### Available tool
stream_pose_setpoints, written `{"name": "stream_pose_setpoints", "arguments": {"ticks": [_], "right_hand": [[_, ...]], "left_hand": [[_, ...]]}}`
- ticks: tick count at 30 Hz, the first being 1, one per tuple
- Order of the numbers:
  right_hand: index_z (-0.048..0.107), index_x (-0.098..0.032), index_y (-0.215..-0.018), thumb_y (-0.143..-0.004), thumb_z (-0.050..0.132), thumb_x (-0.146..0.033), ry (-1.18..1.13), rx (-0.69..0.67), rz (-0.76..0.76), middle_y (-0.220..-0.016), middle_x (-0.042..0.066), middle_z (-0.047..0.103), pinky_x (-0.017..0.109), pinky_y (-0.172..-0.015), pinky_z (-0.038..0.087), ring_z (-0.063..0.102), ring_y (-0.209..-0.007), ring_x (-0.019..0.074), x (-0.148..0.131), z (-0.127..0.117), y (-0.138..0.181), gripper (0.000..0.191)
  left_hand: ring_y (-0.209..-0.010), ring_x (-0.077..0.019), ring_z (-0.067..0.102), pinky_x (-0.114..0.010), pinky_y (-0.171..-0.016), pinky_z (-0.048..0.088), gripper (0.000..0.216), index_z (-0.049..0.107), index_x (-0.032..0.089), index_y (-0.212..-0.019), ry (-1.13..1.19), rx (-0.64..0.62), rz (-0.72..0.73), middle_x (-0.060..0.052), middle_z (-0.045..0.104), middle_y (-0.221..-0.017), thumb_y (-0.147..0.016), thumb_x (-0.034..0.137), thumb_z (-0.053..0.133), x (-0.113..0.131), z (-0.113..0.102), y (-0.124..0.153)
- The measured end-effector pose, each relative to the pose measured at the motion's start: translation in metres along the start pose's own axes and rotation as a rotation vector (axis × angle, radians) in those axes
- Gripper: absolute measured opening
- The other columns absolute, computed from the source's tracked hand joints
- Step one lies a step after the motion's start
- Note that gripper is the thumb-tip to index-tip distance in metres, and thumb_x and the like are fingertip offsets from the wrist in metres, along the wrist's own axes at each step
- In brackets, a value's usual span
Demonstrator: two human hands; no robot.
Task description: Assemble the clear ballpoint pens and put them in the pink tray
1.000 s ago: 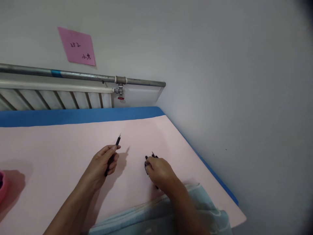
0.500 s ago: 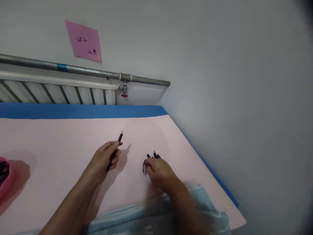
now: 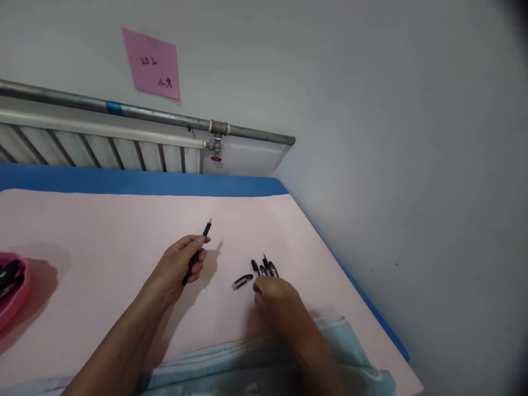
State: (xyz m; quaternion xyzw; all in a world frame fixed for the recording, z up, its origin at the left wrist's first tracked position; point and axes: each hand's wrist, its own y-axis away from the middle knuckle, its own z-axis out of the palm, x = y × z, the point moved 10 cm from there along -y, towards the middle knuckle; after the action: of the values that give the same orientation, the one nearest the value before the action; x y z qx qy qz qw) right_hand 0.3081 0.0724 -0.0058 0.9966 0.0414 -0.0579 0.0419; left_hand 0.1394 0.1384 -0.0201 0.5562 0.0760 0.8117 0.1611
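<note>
My left hand (image 3: 177, 268) is closed around a black pen (image 3: 198, 251), its tip pointing up and away from me. A small pile of black pens (image 3: 264, 268) lies on the pink sheet (image 3: 103, 231), and my right hand (image 3: 274, 300) rests fingers-down on the near side of it. Whether those fingers grip anything is hidden. A single pen cap (image 3: 242, 281) lies just left of my right hand, apart from the pile.
A pink tray (image 3: 10, 286) with dark pens sits at the left edge. A blue table border (image 3: 124, 182), a radiator (image 3: 103, 157) and a metal pipe (image 3: 165, 116) run along the back. A pale blue cloth (image 3: 256, 366) lies at the front edge. Wall close on the right.
My right hand has drawn back toward me, uncovering the pen cap and more of the pile. My left hand keeps its pen. The view has shifted slightly left.
</note>
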Motion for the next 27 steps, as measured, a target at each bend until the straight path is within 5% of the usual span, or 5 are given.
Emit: {"name": "stream_pose_setpoints", "arguments": {"ticks": [10, 17, 22, 27], "right_hand": [[0.061, -0.014, -0.079, -0.071, 0.041, -0.003, 0.025, -0.175, 0.005, -0.081, 0.01, 0.065, 0.026, -0.058, 0.034, 0.06, -0.074, 0.0199, -0.016, 0.005, 0.007, 0.025], [0.059, -0.013, -0.077, -0.064, 0.042, -0.001, -0.005, -0.083, -0.05, -0.077, 0.01, 0.062, 0.025, -0.059, 0.037, 0.059, -0.071, 0.019, -0.026, 0.009, 0.005, 0.024], [0.053, -0.016, -0.067, -0.065, 0.044, -0.008, -0.459, 0.196, -0.076, -0.064, 0.001, 0.056, 0.021, -0.054, 0.036, 0.051, -0.06, 0.0121, -0.022, -0.026, 0.0, 0.013], [0.051, -0.018, -0.073, -0.068, 0.044, -0.014, -1.101, 0.078, 0.031, -0.054, -0.004, 0.053, 0.018, -0.039, 0.032, 0.041, -0.039, 0.0068, -0.003, -0.036, -0.028, 0.01]], "left_hand": [[-0.037, -0.0031, 0.031, -0.016, -0.032, 0.018, 0.025, 0.056, 0.016, -0.086, -0.008, 0.008, -0.006, 0.005, 0.046, -0.053, -0.072, 0.037, 0.059, 0.001, 0.001, 0.0], [-0.036, -0.0021, 0.029, -0.016, -0.033, 0.015, 0.026, 0.055, 0.016, -0.086, -0.033, -0.041, -0.035, 0.006, 0.044, -0.053, -0.071, 0.038, 0.059, -0.001, 0.007, 0.002], [-0.035, -0.0016, 0.027, -0.016, -0.033, 0.012, 0.026, 0.055, 0.016, -0.084, -0.113, -0.184, -0.095, 0.006, 0.044, -0.053, -0.072, 0.039, 0.057, -0.009, 0.02, 0.006], [-0.034, -0.0012, 0.025, -0.017, -0.033, 0.012, 0.027, 0.054, 0.016, -0.083, -0.166, -0.285, -0.117, 0.006, 0.043, -0.054, -0.074, 0.041, 0.055, -0.012, 0.03, 0.011]]}}
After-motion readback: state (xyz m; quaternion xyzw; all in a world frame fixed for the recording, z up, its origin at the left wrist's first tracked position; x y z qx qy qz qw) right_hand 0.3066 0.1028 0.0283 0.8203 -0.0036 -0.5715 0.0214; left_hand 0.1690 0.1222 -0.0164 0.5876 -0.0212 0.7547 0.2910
